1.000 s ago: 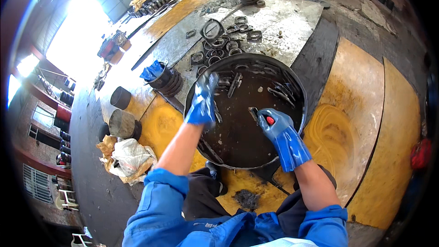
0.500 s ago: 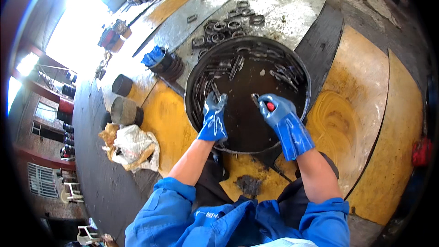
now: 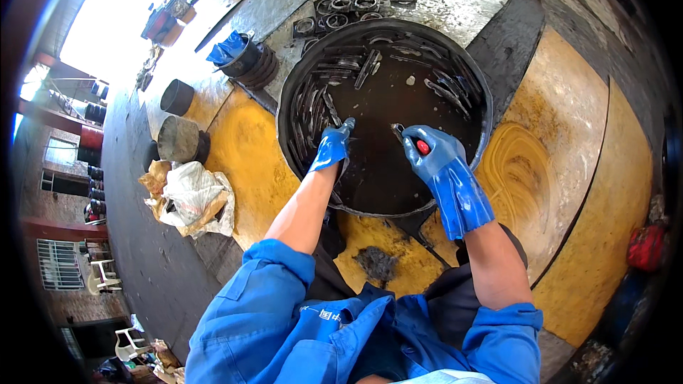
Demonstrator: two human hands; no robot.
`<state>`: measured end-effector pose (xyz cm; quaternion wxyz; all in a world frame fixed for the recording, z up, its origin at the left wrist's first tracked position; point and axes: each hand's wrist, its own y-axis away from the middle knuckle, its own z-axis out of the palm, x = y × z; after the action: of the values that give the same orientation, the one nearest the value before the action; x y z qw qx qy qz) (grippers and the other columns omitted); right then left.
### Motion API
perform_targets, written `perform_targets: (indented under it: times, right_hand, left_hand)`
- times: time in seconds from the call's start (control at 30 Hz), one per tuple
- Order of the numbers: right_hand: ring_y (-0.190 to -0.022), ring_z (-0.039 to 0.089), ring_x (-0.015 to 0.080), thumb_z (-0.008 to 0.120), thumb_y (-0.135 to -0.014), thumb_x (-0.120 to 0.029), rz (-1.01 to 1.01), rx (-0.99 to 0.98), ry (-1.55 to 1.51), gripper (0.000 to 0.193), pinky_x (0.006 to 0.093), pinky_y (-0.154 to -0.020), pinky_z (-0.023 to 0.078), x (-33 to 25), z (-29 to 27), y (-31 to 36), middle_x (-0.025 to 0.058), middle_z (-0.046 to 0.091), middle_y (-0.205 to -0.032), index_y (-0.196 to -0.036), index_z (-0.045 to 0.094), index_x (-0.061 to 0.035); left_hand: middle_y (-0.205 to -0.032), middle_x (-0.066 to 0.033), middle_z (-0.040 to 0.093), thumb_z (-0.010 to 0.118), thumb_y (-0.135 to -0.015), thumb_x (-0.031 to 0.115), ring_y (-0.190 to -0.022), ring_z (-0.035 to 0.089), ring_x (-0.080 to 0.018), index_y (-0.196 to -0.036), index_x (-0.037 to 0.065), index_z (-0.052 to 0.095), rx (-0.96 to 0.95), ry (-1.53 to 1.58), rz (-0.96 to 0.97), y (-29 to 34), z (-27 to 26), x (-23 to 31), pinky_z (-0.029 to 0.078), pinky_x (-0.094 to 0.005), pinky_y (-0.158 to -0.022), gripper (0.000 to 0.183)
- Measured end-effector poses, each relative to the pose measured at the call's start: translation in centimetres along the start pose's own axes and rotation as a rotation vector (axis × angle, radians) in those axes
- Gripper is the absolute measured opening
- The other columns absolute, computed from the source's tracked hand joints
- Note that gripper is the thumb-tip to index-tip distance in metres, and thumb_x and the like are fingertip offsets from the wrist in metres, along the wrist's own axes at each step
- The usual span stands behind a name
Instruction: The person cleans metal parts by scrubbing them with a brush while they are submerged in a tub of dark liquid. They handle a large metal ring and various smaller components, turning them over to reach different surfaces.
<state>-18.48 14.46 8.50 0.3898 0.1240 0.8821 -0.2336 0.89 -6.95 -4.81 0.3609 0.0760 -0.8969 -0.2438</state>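
Left hand: thumb spread; I can't tell if I grip the dark strip
Right hand: curled round my red-handled tool; I'd steer it clear of my left

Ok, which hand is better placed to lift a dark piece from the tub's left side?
Probably the left hand: it is on that side of the tub, close to the dark pieces, though whether its grip is closed is unclear. The right hand is farther off and holds a red-ended tool.
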Motion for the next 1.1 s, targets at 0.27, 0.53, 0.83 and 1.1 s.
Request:
perform_targets:
  times: [0.27,0.53,0.83,1.1]
  right_hand:
    - [-0.089,0.073,0.0343,0.072,-0.086,-0.014,0.012,-0.045,0.061,0.017,0.0420,-0.079,0.059,1.6,0.7,0.3,0.0131,0.075,-0.096,-0.102,0.075,-0.0117]
    - [-0.092,0.072,0.0349,0.071,-0.089,-0.019,0.070,-0.115,0.028,0.015,0.0425,-0.082,0.059,1.5,1.6,-0.3,0.0125,0.075,-0.098,-0.102,0.075,-0.0140]
    - [-0.088,0.074,0.0221,0.071,-0.093,-0.027,0.412,-0.261,-0.321,0.023,0.0351,-0.083,0.057,3.6,3.6,-1.6,0.0092,0.077,-0.095,-0.106,0.076,-0.0097]
    - [-0.084,0.072,0.0157,0.069,-0.098,-0.028,0.666,-0.399,-0.470,0.026,0.0319,-0.069,0.059,5.0,7.5,-2.2,0.0056,0.076,-0.099,-0.114,0.075,-0.0078]
  left_hand:
    - [-0.112,-0.0237,0.071,0.074,-0.094,0.035,-0.095,0.070,-0.0326,-0.127,-0.008,0.061,0.053,0.329,0.002,1.6,2.8,0.9,0.054,-0.0447,-0.081,0.056]
    - [-0.089,-0.0111,0.067,0.070,-0.094,0.034,-0.078,0.060,-0.0231,-0.103,0.003,0.071,-0.114,0.261,0.083,-1.2,0.1,-2.8,0.048,-0.0414,-0.071,0.033]
    - [-0.123,-0.0094,0.067,0.047,-0.108,0.021,-0.104,0.062,-0.0158,-0.134,0.002,0.062,-0.685,0.753,0.065,5.3,-5.3,-3.3,0.049,-0.0314,-0.099,0.036]
    - [-0.116,-0.0030,0.068,0.058,-0.105,0.034,-0.104,0.059,-0.0111,-0.136,0.002,0.061,-0.512,0.245,0.217,10.9,-5.4,0.6,0.047,-0.0274,-0.095,0.045]
